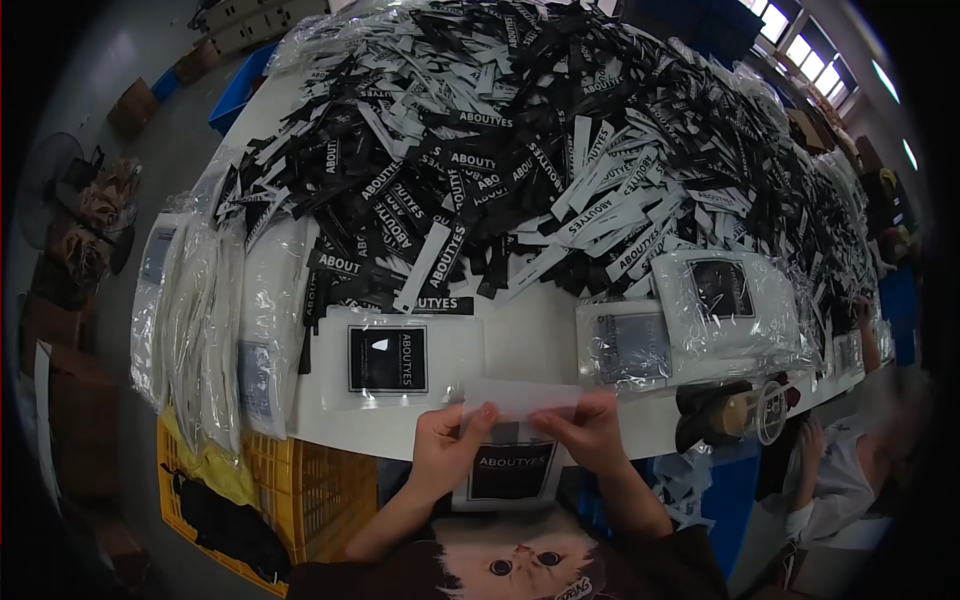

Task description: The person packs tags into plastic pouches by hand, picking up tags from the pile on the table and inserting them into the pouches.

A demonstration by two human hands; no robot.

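In front of my chest hangs a plastic packaging bag (512, 478) printed with a black ABOUTYES panel. My left hand (445, 440) pinches it near the left of its pale upper strip (522, 398), thumb on the front. My right hand (590, 432) grips the right side of that strip in the same way. Just beyond my left hand, another bag (455, 345) with a black ABOUTYES panel lies flat on the white table (530, 335). Past my right hand lies a stack of clear bags (625, 345), some with black panels.
A large heap of black and white ABOUTYES strips (480, 160) covers much of the table. Bundled clear bags (215, 310) lie at the left edge. Below are a yellow crate (330, 490) and a blue bin (735, 500). A plastic cup (770, 412) is near another person (850, 460).
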